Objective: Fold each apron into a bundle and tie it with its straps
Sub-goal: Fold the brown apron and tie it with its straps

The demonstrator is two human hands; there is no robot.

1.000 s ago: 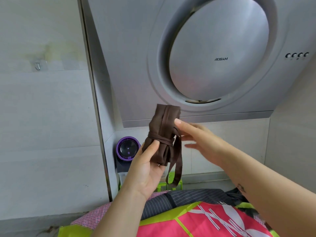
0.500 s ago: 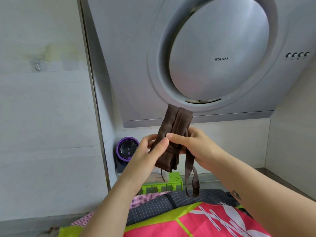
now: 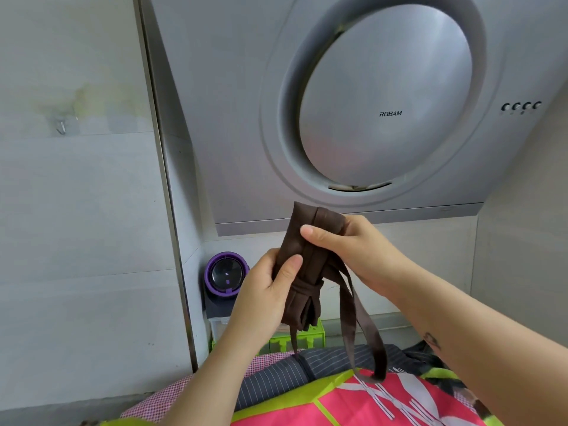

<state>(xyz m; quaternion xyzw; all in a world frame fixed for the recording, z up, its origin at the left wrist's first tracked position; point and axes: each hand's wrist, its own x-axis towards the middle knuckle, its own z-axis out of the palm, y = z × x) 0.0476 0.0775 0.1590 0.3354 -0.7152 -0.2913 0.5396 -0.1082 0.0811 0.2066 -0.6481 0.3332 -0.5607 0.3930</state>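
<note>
I hold a brown apron bundle (image 3: 307, 272) upright in front of the range hood. A strap is wrapped around its lower part. My left hand (image 3: 264, 293) grips the bundle from the left, thumb pressed on its front. My right hand (image 3: 350, 247) clasps the upper part from the right, thumb across the front. Two loose brown straps (image 3: 365, 327) hang down from the bundle's right side and reach the pile below. More aprons lie under my arms: a pink and lime one (image 3: 368, 404), a dark striped one (image 3: 276, 379) and a pink checked one (image 3: 163, 398).
A large grey range hood (image 3: 384, 96) with a round panel fills the wall ahead. A purple-ringed device (image 3: 226, 272) stands in the corner on a white box, with a lime green rack (image 3: 310, 336) beside it. Tiled walls close in on the left and right.
My right hand went from reaching toward the bundle to clasping its upper part. The bundle tilted and dropped a little, and the loose straps now hang lower, onto the pile.
</note>
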